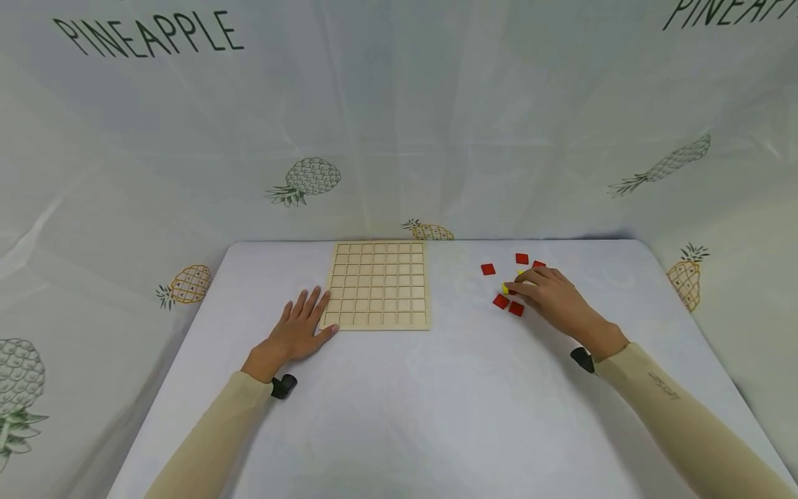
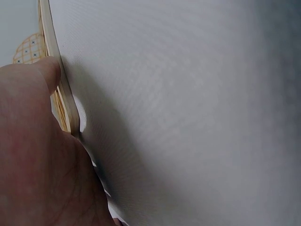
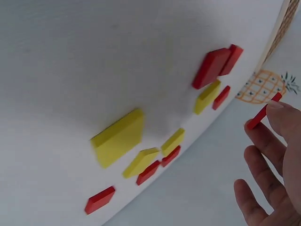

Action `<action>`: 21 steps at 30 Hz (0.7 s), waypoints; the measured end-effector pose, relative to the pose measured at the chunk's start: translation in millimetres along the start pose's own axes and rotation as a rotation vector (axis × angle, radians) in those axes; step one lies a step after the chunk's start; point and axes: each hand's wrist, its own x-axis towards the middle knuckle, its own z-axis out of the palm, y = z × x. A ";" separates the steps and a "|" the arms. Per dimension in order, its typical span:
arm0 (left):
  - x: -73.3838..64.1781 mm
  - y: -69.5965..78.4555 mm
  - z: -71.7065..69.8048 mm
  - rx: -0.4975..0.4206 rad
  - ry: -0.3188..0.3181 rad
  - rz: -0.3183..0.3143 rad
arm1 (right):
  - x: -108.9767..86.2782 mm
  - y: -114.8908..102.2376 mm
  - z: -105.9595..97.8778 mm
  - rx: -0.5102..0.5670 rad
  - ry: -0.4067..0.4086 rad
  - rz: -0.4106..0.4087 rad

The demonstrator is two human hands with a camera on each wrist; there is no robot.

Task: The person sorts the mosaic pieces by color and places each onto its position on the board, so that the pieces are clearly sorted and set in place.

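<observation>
- Your right hand (image 1: 557, 298) pinched one red tile (image 3: 261, 115) between thumb and forefinger, almost closed, with just its thickness between them; your other fingers curved loosely, away from the tile.
- That tile was at your fingertips, over the loose tiles, right of the board (image 1: 379, 285).
- The right wrist view showed it edge-on, its visible edge slanting from upper right to lower left; you could not tell a long axis.
- Your left hand (image 1: 300, 331) lay flat, fingers spread and gripping nothing, beside the board's left edge, thumb on its near left corner.
- You had one board, a pale grid lying flat on the table (image 1: 386, 409), its near and far edges running left to right.
- Besides the tile you held, the right wrist view showed six loose red tiles (image 3: 99, 200) and four yellow tiles (image 3: 118, 137), turned at differing angles.
- Two of those red ones lay close together; your hand partly hid the group from the head view.
- Your two sleeves (image 1: 692, 416) were tan.
</observation>
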 end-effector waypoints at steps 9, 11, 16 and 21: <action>-0.4 -2.7 1.3 -0.010 0.007 0.007 | 27.3 -10.5 8.6 0.088 0.017 -0.082; -1.4 -1.2 0.1 -0.007 0.003 0.004 | 33.0 -13.4 10.1 0.072 0.010 -0.095; -1.2 1.1 -1.4 0.017 -0.011 -0.010 | 48.6 -22.2 14.3 0.067 -0.010 -0.105; 0.5 2.8 -2.8 0.036 -0.025 -0.015 | 63.0 -31.1 19.4 0.091 -0.051 -0.085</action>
